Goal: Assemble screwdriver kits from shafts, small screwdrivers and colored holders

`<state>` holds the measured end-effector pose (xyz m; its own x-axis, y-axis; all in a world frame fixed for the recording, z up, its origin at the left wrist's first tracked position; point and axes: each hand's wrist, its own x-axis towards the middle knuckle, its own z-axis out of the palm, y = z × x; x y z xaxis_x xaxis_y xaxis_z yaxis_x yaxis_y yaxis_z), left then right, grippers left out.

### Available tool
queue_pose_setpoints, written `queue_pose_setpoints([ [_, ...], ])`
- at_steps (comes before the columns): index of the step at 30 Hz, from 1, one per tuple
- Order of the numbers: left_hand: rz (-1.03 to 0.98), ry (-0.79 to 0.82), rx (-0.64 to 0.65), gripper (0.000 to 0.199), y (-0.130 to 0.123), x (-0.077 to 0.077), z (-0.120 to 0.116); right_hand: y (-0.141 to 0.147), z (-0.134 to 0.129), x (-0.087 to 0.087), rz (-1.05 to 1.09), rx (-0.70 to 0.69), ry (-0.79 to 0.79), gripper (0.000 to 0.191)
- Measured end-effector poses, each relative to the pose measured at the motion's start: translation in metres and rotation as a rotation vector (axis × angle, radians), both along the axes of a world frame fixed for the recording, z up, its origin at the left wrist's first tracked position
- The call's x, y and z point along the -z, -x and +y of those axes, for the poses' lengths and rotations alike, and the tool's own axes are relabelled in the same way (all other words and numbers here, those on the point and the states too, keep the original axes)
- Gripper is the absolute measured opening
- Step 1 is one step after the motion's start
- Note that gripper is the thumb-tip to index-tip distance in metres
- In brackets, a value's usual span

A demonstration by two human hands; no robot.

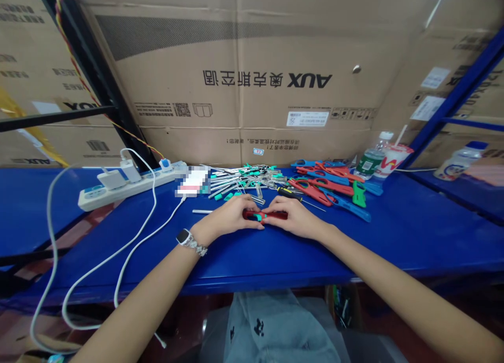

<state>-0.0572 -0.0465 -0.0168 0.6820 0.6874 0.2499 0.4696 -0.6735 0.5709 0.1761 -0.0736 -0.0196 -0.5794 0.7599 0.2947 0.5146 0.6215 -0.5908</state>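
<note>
Both hands meet above the blue table, closed around a red plastic handle [275,215] with a teal piece in it, like the body of a long gas lighter. My left hand [232,213] grips its left end, and my right hand [295,216] holds its right part; the fingers partly cover it. Just beyond the right hand lies a yellow-and-black screwdriver [289,193], its thin shaft pointing right. A thin metal tube [202,212] lies beside my left hand. Behind the hands is a pile of metal tubes with teal parts [240,179].
Red, blue and green plastic handles [326,182] are heaped at the back right, before a water bottle [372,156] and a cup with a straw [394,161]. A power strip [129,187] with white cables and a phone [192,182] are left. Cardboard [252,48] walls the back.
</note>
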Motion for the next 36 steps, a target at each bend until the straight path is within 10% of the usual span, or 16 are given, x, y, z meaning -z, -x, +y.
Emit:
queue_pose_setpoints([
  [25,-0.022,0.000,-0.132,0.054,0.006,0.008,-0.013,0.041,-0.010,-0.008,-0.593,0.165,-0.200,0.044],
  [31,-0.069,-0.301,-0.164,0.065,0.009,-0.005,-0.021,0.038,-0.013,-0.012,-0.645,0.233,-0.176,0.043],
  [34,-0.228,-0.491,-0.307,0.022,0.012,-0.013,-0.023,0.034,-0.016,-0.015,-0.631,0.275,-0.116,0.042],
  [36,-0.312,-0.494,-0.424,0.040,0.013,-0.014,-0.023,0.032,-0.017,-0.017,-0.605,0.296,-0.086,0.037],
])
